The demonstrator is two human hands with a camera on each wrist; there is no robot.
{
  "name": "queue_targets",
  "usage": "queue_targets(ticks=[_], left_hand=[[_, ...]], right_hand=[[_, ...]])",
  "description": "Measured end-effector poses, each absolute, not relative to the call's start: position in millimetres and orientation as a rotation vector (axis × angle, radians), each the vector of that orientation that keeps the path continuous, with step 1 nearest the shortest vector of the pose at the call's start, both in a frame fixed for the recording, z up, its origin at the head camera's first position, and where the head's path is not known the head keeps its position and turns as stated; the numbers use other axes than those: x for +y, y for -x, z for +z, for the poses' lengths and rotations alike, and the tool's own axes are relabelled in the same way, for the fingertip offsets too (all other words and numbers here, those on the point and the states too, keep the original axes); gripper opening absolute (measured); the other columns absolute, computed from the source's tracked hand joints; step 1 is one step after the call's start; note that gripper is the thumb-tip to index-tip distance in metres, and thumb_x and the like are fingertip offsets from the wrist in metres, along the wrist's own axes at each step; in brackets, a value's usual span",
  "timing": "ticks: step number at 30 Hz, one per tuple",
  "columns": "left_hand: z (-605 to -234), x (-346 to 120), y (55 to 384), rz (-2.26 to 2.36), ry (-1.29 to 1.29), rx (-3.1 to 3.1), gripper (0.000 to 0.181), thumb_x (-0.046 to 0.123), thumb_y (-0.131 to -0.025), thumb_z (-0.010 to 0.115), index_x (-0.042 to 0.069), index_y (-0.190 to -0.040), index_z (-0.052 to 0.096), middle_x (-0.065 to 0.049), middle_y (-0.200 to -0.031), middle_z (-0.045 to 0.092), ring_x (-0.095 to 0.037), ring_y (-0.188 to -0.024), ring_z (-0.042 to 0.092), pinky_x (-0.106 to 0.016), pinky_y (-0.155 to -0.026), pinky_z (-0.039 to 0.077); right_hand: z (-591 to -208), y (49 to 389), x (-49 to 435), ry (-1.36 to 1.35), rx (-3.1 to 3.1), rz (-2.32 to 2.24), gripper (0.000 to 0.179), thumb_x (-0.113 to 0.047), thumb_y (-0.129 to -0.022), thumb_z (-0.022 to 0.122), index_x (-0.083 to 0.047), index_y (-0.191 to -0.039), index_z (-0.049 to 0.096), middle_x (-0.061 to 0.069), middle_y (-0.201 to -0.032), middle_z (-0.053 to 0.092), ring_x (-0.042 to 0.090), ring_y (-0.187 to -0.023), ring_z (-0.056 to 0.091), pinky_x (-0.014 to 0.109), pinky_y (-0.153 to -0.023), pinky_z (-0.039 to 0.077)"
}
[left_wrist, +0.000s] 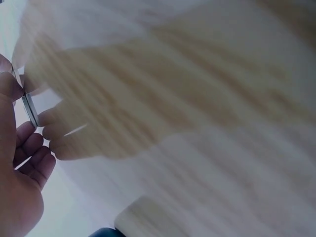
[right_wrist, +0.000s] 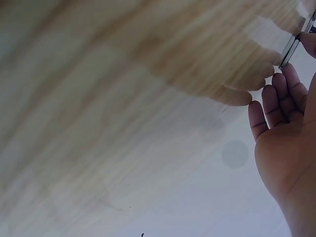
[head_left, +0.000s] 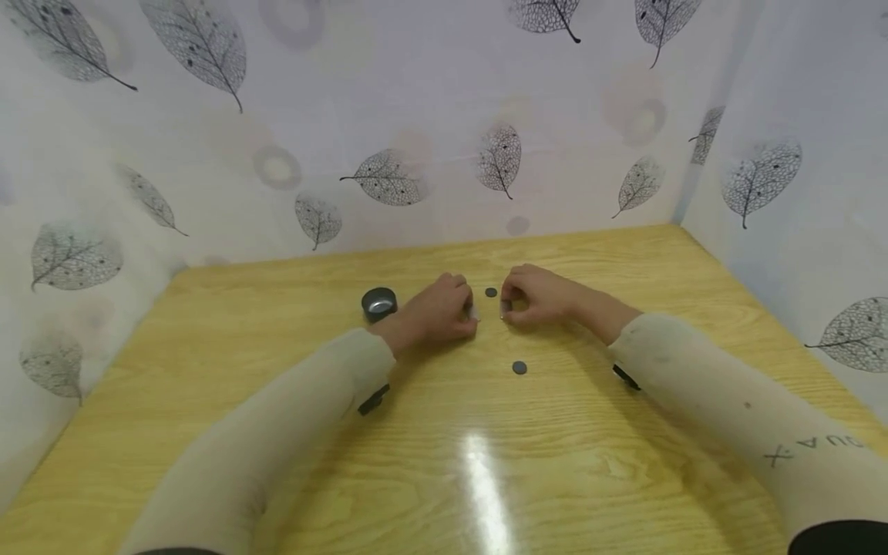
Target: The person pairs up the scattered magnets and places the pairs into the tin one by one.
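My left hand (head_left: 437, 310) pinches a thin, flat, silvery piece (left_wrist: 30, 110) between thumb and fingers, low over the wooden table. Facing it across a small gap, my right hand (head_left: 544, 297) pinches a similar thin silvery piece (right_wrist: 290, 51). Both pieces are seen nearly edge-on, and the fingers cover much of them. Between the hands, slightly towards the back, a small dark round disc (head_left: 491, 292) lies flat. A second dark disc (head_left: 519, 368) lies nearer to me, below the right hand. A small round black container (head_left: 379, 304) with a shiny inside stands left of the left hand.
The glossy wood-grain table (head_left: 333, 478) reaches back to a pale curtain (head_left: 444, 92) printed with dark leaves, which also closes off both sides. A bright light reflection runs along the table's near middle. Each forearm has a dark wrist camera strapped beneath its sleeve.
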State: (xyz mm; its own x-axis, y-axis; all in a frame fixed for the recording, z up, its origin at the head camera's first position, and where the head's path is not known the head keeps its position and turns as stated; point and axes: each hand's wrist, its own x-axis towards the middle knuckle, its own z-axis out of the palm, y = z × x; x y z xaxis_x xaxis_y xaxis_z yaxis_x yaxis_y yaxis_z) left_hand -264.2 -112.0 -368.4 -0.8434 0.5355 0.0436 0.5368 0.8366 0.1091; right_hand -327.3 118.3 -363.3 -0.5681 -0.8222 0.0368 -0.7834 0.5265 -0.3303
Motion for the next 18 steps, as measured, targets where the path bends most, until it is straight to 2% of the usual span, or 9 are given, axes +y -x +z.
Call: queue_targets(ticks=[18], left_hand=[[-363.9, -107.1, 263.0, -0.179, 0.858, -3.023, 0.035, 0.032, -0.088, 0.066, 0.003, -0.106, 0.065, -0.008, -0.105, 0.06, -0.022, -0.096, 0.051, -0.033, -0.086, 0.047]], right_hand=[[-362.4, 326.7, 112.2, 1.392, 2.644, -0.48, 0.023, -0.024, -0.079, 0.073, -0.008, -0.096, 0.068, 0.003, -0.091, 0.061, 0.021, -0.09, 0.054, 0.039, -0.087, 0.047]])
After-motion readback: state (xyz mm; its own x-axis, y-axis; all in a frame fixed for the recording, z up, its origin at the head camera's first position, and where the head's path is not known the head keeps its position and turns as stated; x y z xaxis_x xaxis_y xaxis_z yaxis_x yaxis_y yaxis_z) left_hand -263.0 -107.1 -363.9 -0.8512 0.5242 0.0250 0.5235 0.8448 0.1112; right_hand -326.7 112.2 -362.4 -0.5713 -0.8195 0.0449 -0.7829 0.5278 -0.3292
